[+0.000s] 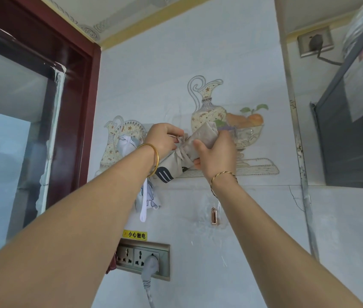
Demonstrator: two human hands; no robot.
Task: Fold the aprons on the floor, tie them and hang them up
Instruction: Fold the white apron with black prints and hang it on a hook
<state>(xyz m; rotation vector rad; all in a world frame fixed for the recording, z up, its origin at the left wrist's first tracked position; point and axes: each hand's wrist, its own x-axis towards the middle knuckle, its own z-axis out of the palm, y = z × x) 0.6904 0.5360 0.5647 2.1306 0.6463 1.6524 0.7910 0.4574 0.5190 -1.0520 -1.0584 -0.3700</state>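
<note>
A rolled beige apron (202, 135) with dark cutlery prints is held up slantwise against the tiled wall, bound round its middle by its own strap. My right hand (215, 155) grips the roll from below and the side. My left hand (165, 138) pinches the strap's loop by a small metal hook on the wall, which is mostly hidden behind my fingers. A second, white and pale blue apron bundle (127, 144) hangs on the wall behind my left wrist, its white strap (144, 205) dangling down.
A rose-gold adhesive hook (214, 216) sits lower on the wall. Below it is a double socket (141, 258) with a white plug in it and a yellow warning label. A dark red window frame (82, 103) stands left, a grey cabinet (353, 121) right.
</note>
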